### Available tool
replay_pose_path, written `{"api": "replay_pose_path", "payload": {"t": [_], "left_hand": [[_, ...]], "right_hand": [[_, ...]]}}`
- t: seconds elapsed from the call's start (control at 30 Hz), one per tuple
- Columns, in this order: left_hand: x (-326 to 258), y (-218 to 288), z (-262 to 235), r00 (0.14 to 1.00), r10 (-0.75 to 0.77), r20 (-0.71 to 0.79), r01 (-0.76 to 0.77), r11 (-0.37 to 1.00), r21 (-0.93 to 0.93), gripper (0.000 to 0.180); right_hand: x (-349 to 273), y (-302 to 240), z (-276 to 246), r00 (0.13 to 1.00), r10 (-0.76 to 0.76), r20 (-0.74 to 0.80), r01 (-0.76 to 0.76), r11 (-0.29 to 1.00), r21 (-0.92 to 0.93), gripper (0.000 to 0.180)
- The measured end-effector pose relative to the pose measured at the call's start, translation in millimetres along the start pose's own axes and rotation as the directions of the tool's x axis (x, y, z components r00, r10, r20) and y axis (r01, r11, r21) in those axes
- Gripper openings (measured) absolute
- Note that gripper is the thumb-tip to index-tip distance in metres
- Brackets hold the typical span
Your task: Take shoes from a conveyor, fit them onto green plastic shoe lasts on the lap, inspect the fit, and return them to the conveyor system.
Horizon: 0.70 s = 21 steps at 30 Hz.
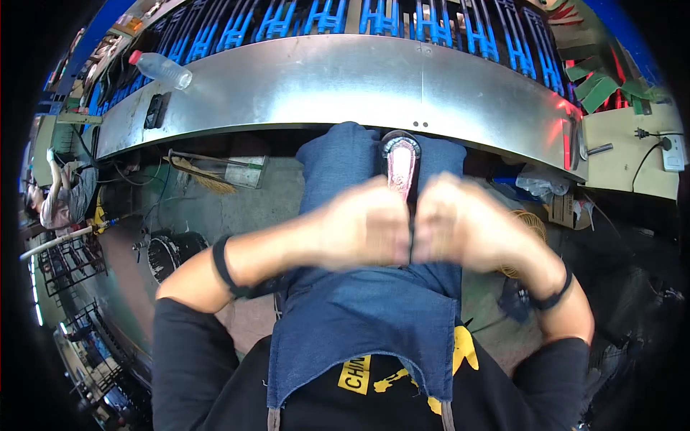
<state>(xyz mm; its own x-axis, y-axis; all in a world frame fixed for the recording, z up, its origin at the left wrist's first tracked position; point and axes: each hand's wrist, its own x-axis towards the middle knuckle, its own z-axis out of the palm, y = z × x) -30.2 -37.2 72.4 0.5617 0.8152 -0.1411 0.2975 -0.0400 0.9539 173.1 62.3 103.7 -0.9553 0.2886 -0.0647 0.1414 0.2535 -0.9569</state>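
Over my lap, my left hand (370,226) and my right hand (449,224) are close together, knuckles facing each other and fingers curled in. Both are blurred by motion, and whatever they grip is hidden. Just beyond them, between my thighs, stands a long dark thing (400,161) with a rounded far end, a dark rim and a shiny pinkish face, shaped somewhat like a shoe. Its near end disappears behind my hands, so I cannot tell whether they touch it. A blue denim apron (359,316) covers my lap.
A curved metal ledge (287,86) runs across in front of my knees, with a row of blue forked holders (327,18) behind it. On its left lie a clear plastic bottle (164,70) and a small black object (155,111). A brush (205,176) lies on the floor.
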Motion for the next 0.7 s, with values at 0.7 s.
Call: {"api": "replay_pose_path", "payload": {"t": [0.7], "left_hand": [[35,-36,-38,0.864,-0.145,-0.482,-0.018,0.948,-0.317,0.03]], "right_hand": [[35,65,-32,0.952,0.134,-0.276,-0.141,0.99,-0.004,0.044]]}}
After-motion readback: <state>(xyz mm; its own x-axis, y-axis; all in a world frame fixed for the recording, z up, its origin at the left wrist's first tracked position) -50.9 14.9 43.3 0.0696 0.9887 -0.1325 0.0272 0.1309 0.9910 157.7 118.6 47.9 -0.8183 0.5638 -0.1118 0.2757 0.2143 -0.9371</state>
